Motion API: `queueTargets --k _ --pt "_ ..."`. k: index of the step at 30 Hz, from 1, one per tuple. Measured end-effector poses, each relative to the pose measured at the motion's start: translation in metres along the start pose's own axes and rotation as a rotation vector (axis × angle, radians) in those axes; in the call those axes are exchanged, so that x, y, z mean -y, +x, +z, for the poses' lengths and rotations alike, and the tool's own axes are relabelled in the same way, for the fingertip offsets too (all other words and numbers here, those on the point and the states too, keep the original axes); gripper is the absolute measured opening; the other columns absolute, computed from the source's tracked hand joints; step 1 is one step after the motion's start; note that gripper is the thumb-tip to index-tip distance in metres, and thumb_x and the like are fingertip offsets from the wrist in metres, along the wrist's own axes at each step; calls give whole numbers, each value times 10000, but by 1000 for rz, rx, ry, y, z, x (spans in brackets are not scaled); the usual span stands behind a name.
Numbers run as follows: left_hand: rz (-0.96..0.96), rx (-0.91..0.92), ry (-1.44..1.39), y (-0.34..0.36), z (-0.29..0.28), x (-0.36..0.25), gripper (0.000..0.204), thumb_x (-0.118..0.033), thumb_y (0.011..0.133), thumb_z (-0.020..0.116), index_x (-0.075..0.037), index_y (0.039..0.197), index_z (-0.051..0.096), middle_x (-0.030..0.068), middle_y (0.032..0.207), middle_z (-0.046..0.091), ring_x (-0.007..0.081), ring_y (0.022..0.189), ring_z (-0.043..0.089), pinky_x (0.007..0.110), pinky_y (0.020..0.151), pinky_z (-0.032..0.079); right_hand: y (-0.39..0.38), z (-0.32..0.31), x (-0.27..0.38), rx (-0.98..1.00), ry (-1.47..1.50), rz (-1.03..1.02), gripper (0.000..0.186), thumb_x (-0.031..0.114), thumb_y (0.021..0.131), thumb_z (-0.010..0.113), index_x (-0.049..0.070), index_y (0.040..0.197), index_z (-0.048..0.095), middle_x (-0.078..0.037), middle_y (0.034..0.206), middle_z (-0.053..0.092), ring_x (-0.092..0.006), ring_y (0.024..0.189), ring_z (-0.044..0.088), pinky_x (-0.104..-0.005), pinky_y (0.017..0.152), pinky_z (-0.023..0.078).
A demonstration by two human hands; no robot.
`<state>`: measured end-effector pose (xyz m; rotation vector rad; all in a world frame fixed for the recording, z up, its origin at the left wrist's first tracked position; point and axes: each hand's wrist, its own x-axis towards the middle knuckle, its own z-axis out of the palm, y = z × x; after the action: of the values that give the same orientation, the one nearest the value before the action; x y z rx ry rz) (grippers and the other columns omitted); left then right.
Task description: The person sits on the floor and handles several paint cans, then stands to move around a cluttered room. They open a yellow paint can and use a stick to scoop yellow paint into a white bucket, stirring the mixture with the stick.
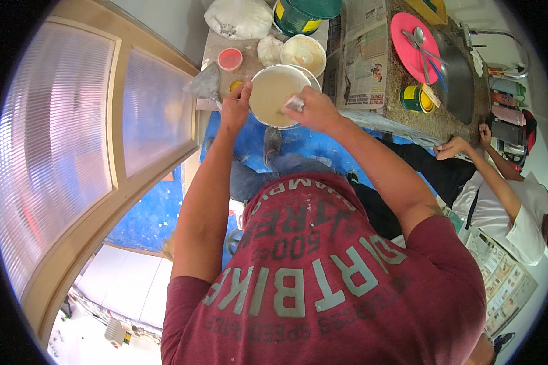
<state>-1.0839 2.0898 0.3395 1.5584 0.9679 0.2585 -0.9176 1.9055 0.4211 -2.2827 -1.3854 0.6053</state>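
- Now my left hand (234,108) grips the white bowl (278,94) rim; keep it steady.
- My right hand (313,111) fingers pinch a small white pad (295,103); rub gently inside.

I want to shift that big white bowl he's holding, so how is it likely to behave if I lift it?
The white bowl looks filled nearly to the rim with pale, creamy stuff, so it is probably heavy for its size and apt to slop if tilted. The left hand grips its rim while the right hand works inside, which suggests it slides or tips unless steadied.
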Motion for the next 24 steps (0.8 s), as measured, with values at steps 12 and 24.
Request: queueTargets --k 12,24 --pt "17 -15 -3 -1 -2 0 549 -510 1040 592 -42 1305 702 184 1113 767 246 1062 716 361 950 526 8 -4 11 23 -45 78 361 473 907 678 148 1029 780 -231 1010 663 -421 977 673 -522 880 539" --pt "40 -20 6 -2 -1 -2 542 -500 1049 576 -37 1300 702 198 1096 764 262 1063 719 369 948 524 -7 -6 9 67 41 110 377 478 906 689 171 1109 772 -219 1034 677 -414 1039 667 -496 911 538"
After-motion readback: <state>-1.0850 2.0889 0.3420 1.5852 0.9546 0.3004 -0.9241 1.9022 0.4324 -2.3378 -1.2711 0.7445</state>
